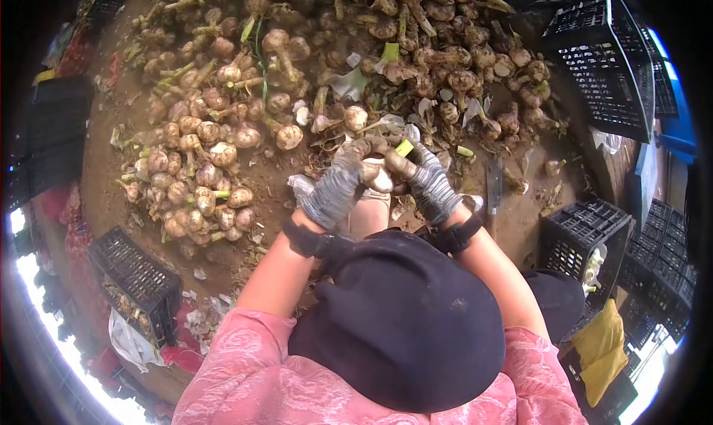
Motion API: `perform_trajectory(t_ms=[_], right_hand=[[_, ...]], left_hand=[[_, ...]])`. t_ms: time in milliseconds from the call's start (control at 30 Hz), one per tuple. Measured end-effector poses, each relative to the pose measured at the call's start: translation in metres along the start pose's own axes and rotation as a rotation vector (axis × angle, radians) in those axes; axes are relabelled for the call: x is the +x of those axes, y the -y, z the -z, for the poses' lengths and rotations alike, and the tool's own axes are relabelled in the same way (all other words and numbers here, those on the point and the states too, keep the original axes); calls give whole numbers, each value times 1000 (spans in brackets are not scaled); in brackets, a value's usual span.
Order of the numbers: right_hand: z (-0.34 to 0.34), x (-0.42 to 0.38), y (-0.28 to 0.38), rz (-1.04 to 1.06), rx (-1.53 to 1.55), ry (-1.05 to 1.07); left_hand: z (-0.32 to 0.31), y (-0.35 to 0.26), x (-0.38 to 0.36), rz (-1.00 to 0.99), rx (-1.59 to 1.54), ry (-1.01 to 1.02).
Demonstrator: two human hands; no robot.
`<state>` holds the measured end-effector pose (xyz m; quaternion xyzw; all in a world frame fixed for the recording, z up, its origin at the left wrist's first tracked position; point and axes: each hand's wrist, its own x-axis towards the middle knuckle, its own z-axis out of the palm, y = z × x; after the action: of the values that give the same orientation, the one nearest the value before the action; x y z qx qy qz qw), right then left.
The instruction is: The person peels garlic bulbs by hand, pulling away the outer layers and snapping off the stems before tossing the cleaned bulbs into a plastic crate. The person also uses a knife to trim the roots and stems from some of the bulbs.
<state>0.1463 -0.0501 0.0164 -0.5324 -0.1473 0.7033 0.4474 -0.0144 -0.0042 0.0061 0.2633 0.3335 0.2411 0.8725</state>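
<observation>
My left hand (343,178), in a grey, soil-stained glove, has its fingers closed on a garlic bulb (381,180) in front of my body. On the other side of the bulb is my right hand (429,178), gloved the same way, its fingers bent around the bulb and its cut green stem (404,148). The two hands nearly meet at the fingertips. Soil-covered garlic bulbs (290,136) with stems lie on the ground just beyond the hands. Fingers hide part of the held bulb.
A trimmed heap of garlic (197,183) lies at the left. Black crates stand at lower left (137,276), right (583,235) and upper right (601,68). A dark flat strip (494,183) lies right of my hands. A yellow cloth (600,351) hangs at lower right.
</observation>
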Motion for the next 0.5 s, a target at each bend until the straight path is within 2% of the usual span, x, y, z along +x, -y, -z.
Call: perform_trajectory(t_ms=[33,100,200,267,333,400,467,500], right_hand=[[0,0,0,-58,16,-23],[5,4,-12,-14,14,-30],[-2,2,-13,-32,363,-96],[0,4,-15,-32,365,-94],[-1,4,-15,-31,368,-91],[-9,1,-8,61,460,-97],[-7,3,-8,89,411,-95],[-6,3,-9,116,362,-90]], left_hand=[[-4,-3,-1,44,108,-20],[-1,0,2,54,42,9],[-3,3,3,-17,-4,118],[-4,6,4,-201,17,134],[-8,6,4,-220,-16,121],[-16,-5,1,-237,-50,110],[-22,-18,-5,-218,308,-2],[-20,-14,-4,-218,308,-4]])
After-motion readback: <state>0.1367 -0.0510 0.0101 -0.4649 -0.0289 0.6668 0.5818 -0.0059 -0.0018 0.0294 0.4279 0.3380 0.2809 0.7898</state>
